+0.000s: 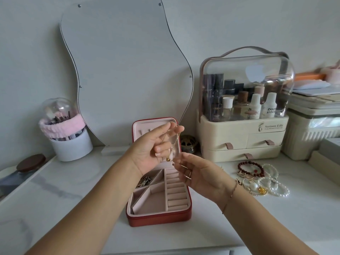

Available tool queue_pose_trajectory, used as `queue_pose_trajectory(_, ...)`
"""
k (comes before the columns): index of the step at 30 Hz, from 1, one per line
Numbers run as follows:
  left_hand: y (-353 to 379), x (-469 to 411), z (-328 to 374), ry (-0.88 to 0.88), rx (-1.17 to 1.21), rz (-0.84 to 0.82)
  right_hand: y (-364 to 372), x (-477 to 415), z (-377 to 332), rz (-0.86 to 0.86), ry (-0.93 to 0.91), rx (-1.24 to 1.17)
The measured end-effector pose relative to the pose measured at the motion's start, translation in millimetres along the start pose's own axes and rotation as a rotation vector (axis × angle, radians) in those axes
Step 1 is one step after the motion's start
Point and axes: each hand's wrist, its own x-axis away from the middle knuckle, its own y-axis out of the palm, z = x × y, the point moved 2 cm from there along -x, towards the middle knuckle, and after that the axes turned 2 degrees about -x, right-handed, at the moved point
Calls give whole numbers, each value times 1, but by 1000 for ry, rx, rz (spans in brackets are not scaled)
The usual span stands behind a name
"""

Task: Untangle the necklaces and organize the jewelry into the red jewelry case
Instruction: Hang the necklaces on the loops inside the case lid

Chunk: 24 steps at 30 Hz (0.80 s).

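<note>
The red jewelry case (158, 219) lies open on the white table, its pink lid standing upright. One back compartment holds a small heap of jewelry (144, 181). Above the case my left hand (152, 148) is raised, its fingertips pinching the top of a thin gold necklace (174, 142) that dangles with a small round pendant at its lower end. My right hand (198, 175) sits just below and right, fingertips pinching the chain near the pendant. A pile of jewelry (261, 179) with pearl strands, a dark red bead bracelet and gold pieces lies to the right of the case.
A wavy mirror (125, 70) leans on the wall behind. A cream cosmetics organizer (242, 137) with a clear dome stands at the back right, a brush holder (71, 142) at the back left, a small brass pot (188, 144) beside the case lid.
</note>
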Motion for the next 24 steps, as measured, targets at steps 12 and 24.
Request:
queue_pose_trajectory(12,9,5,-2,35,-146,-2,15,3,-6,307,-313,357)
queue_pose_trajectory(24,13,3,-4,42,-169,7,17,6,-16,299,-319,425)
